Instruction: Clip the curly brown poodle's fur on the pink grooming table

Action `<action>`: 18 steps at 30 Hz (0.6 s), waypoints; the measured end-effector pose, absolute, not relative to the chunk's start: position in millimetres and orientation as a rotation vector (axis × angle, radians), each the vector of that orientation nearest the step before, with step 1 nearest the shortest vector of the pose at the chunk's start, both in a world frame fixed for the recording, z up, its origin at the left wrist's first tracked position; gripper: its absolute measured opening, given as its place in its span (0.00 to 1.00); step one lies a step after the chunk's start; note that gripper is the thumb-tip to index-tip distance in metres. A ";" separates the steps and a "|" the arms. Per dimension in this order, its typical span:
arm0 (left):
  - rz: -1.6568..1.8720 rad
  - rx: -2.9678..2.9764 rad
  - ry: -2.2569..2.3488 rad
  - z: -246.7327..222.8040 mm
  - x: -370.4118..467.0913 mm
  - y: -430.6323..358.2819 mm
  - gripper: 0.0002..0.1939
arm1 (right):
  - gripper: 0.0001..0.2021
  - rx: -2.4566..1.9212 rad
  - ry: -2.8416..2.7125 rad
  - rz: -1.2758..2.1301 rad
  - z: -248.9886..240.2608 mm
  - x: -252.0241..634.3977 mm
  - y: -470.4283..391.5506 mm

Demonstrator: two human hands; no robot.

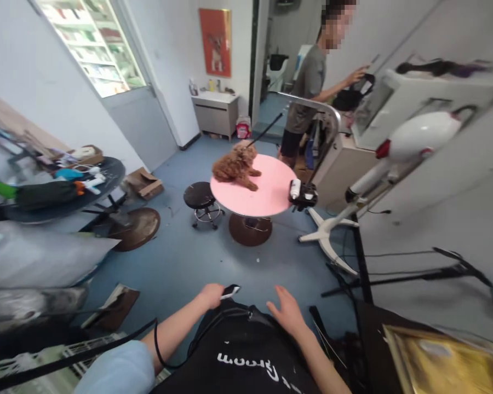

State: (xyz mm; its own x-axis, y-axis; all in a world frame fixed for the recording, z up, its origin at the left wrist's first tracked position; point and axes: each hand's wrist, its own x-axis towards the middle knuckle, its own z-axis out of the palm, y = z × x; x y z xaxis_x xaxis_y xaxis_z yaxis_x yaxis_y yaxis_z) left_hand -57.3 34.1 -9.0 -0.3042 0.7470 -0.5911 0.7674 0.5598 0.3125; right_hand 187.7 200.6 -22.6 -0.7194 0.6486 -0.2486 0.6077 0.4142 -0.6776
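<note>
My left hand [212, 296] is closed around a small black and white device [230, 291], low in front of my black apron [234, 350]. My right hand [285, 310] is held out with its fingers apart and nothing in it. Beyond both hands, a curly brown dog [235, 166] sits on a round pink table [267, 200], with a dark strap running up from its neck to a metal arm [312, 103]. A black holder with a white bottle [296, 189] is fixed at the table's right edge.
A black wheeled stool [200, 195] stands left of the pink table. On the right are a white stand dryer [423, 135] and its wheeled base. A person in grey [308, 71] stands behind the table. A cluttered dark round table [110, 171] is at the left.
</note>
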 end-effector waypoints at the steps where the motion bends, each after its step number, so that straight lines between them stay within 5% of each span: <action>1: -0.016 1.267 2.049 -6.9 -67.4 46.8 0.14 | 0.31 -0.971 -2.793 1.169 -13.7 148.0 196.3; 8: 0.181 1.711 1.900 30.5 -142.2 89.9 0.20 | 0.23 -0.600 -3.097 1.270 8.0 -0.3 200.2; 13: 0.758 1.506 2.157 26.0 -242.9 116.3 0.22 | 0.21 -0.880 -2.230 1.923 -27.9 -61.1 252.2; 18: 0.888 1.335 2.313 15.0 -371.2 180.8 0.16 | 0.29 -1.009 -1.676 2.107 -54.4 -171.6 325.1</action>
